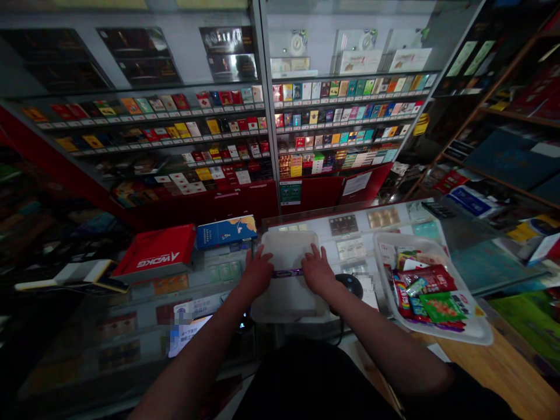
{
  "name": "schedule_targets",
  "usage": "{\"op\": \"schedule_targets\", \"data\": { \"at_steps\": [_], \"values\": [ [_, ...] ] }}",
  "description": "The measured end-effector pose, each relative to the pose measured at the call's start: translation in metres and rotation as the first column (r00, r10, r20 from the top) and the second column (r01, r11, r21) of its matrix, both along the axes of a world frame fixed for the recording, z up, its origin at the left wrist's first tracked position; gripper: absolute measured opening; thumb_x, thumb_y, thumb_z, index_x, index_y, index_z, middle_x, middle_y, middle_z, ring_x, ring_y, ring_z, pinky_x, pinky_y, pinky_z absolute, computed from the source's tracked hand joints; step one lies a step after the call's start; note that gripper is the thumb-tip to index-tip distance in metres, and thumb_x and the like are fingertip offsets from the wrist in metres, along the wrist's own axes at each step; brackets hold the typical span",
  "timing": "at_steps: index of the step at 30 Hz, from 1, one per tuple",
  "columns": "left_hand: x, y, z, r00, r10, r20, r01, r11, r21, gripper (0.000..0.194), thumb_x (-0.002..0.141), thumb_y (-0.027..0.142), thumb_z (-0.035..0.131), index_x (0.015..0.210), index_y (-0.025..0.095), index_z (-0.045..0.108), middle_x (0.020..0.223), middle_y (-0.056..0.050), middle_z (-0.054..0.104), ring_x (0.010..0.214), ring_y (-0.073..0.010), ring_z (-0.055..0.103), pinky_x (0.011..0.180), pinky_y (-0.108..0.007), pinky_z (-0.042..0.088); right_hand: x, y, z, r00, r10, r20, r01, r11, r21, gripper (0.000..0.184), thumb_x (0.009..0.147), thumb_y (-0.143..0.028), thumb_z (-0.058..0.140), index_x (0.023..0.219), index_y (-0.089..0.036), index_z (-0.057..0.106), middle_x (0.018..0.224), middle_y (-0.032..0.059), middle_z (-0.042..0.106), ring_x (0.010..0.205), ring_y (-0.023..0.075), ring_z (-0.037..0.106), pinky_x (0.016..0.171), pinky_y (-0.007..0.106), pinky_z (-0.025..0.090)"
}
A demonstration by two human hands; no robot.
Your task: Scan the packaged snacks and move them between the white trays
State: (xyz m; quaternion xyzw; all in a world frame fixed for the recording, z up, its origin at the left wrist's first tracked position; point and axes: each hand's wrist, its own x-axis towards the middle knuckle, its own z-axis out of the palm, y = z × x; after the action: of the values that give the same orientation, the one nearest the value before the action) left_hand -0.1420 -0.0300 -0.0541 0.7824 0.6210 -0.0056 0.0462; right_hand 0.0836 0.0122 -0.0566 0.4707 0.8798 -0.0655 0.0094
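Observation:
A slim purple stick-shaped packet (287, 272) lies crosswise over the white plastic tray (291, 306) in front of me. My left hand (259, 272) pinches its left end and my right hand (317, 270) its right end, with some of the other fingers raised or spread. Whether the packet rests on the tray's bottom or hangs above it, I cannot tell. Apart from the hands, the tray's inside shows as bare. To the right stands a second white tray (479, 332) filled with several bright snack packets, among them a green bag (441, 307) and a dark red one (433, 279).
Both trays stand by a glass display counter (210, 326). A red box (157, 248) and a blue box (226, 231) lie at the left. A black rounded device (350, 286) sits between the trays. Shelves of cigarette packs (236, 125) rise behind the counter.

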Motion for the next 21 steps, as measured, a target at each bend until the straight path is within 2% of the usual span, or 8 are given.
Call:
{"op": "schedule_targets", "data": {
  "at_steps": [4, 8, 10, 13, 15, 21],
  "values": [
    [-0.005, 0.002, 0.017, 0.997, 0.056, 0.046, -0.056, 0.998, 0.001, 0.028, 0.090, 0.018, 0.054, 0.095, 0.026, 0.080, 0.147, -0.006, 0.060, 0.153, -0.0401, 0.028, 0.119, -0.076, 0.015, 0.015, 0.016, 0.016, 0.998, -0.036, -0.048, 0.035, 0.999, -0.018, 0.031, 0.086, -0.009, 0.054, 0.111, -0.011, 0.074, 0.131, 0.0213, 0.064, 0.151, 0.0418, 0.025, 0.121, 0.062, 0.008],
    [0.000, 0.005, 0.031, 0.995, 0.064, 0.083, -0.067, 0.997, 0.031, 0.028, 0.090, 0.019, 0.053, 0.094, 0.026, 0.080, 0.148, -0.005, 0.059, 0.152, -0.0407, 0.030, 0.117, -0.077, 0.018, 0.029, 0.026, 0.025, 0.989, -0.050, -0.138, 0.047, 0.999, -0.027, 0.024, 0.090, -0.015, 0.057, 0.102, -0.016, 0.077, 0.128, 0.0175, 0.067, 0.148, 0.0407, 0.028, 0.119, 0.058, 0.014],
    [0.004, 0.006, 0.036, 0.991, 0.071, 0.109, -0.075, 0.996, 0.036, 0.027, 0.090, 0.019, 0.054, 0.092, 0.026, 0.080, 0.148, -0.005, 0.059, 0.151, -0.0409, 0.030, 0.117, -0.077, 0.018, 0.035, 0.029, 0.029, 0.979, -0.072, -0.190, 0.069, 0.997, -0.024, 0.021, 0.092, -0.018, 0.057, 0.097, -0.017, 0.078, 0.123, 0.0148, 0.069, 0.143, 0.0370, 0.037, 0.119, 0.053, 0.019],
    [0.012, 0.010, 0.042, 0.981, 0.105, 0.164, -0.111, 0.993, 0.028, 0.026, 0.089, 0.018, 0.055, 0.092, 0.025, 0.080, 0.149, -0.005, 0.058, 0.152, -0.0400, 0.031, 0.119, -0.074, 0.020, 0.048, 0.031, 0.034, 0.950, -0.089, -0.300, 0.083, 0.996, -0.033, 0.019, 0.092, -0.018, 0.059, 0.090, -0.020, 0.078, 0.111, 0.0091, 0.074, 0.122, 0.0257, 0.058, 0.122, 0.043, 0.022],
    [0.019, 0.013, 0.046, 0.971, 0.128, 0.201, -0.138, 0.990, 0.038, 0.025, 0.089, 0.018, 0.056, 0.094, 0.025, 0.079, 0.149, -0.005, 0.059, 0.152, -0.0384, 0.032, 0.120, -0.071, 0.020, 0.058, 0.033, 0.037, 0.925, -0.095, -0.367, 0.083, 0.995, -0.048, 0.017, 0.090, -0.016, 0.061, 0.086, -0.021, 0.077, 0.108, 0.0061, 0.075, 0.114, 0.0215, 0.063, 0.122, 0.039, 0.023],
    [0.045, 0.022, 0.051, 0.963, 0.108, 0.248, -0.144, 0.981, 0.130, 0.021, 0.091, 0.021, 0.058, 0.095, 0.025, 0.078, 0.148, -0.005, 0.059, 0.152, -0.0357, 0.033, 0.122, -0.068, 0.023, 0.095, 0.034, 0.038, 0.878, -0.172, -0.446, 0.139, 0.985, -0.105, 0.017, 0.087, -0.014, 0.063, 0.085, -0.021, 0.078, 0.123, 0.0075, 0.073, 0.124, 0.0246, 0.060, 0.118, 0.043, 0.033]
  ]
}}
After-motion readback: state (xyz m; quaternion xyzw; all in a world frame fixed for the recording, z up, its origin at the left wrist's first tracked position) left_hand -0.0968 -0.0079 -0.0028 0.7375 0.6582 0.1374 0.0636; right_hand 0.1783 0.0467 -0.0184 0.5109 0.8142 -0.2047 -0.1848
